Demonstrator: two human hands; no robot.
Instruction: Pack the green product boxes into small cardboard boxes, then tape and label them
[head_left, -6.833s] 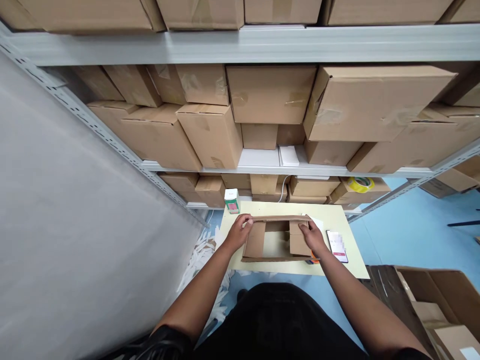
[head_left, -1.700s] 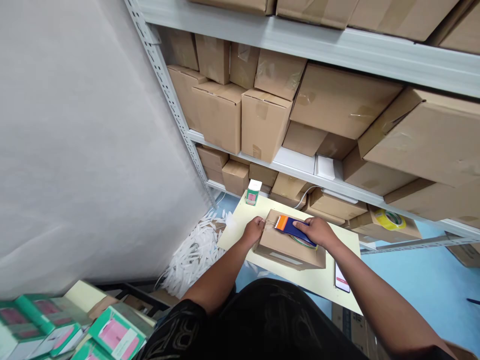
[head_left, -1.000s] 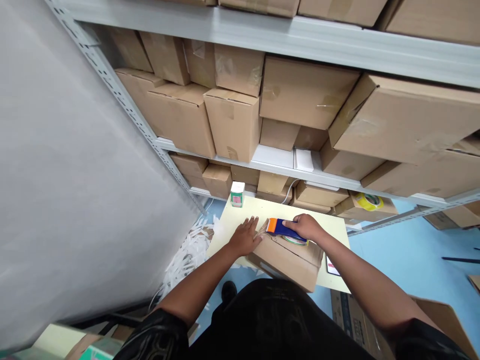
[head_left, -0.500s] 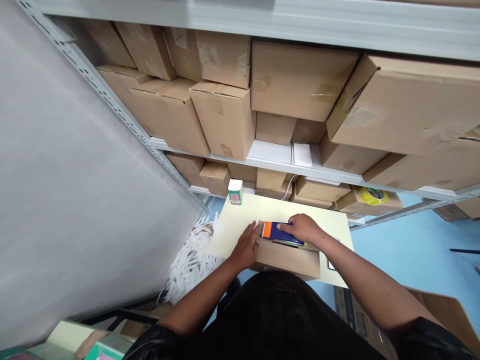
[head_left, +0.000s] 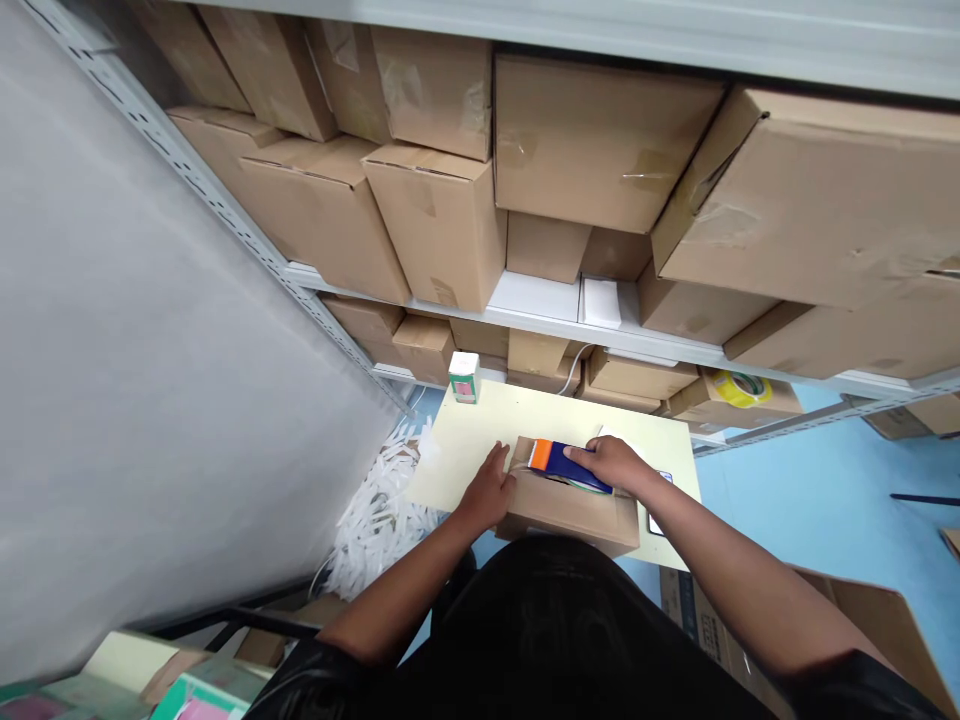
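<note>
A brown cardboard box (head_left: 574, 515) lies on a pale yellow table (head_left: 472, 440), close against my body. My right hand (head_left: 615, 462) is wrapped round a blue and orange tape dispenser (head_left: 559, 461), which rests along the top of the box. The dispenser's orange end points left, toward the box's left edge. Fingers stretched, my left hand (head_left: 489, 490) lies against the left end of the box. Part of a phone (head_left: 660, 505) shows on the table beside my right forearm.
A small white and green box (head_left: 465, 378) stands at the table's far left corner. Metal shelving (head_left: 525, 297) full of cartons rises behind. A yellow tape roll (head_left: 742, 389) sits on a lower carton. White paper strips (head_left: 379, 510) are heaped left of the table.
The dispenser has shifted slightly right along the box top, in my right hand. My left hand has slid from the box's top edge down onto its left end. The view has tilted slightly.
</note>
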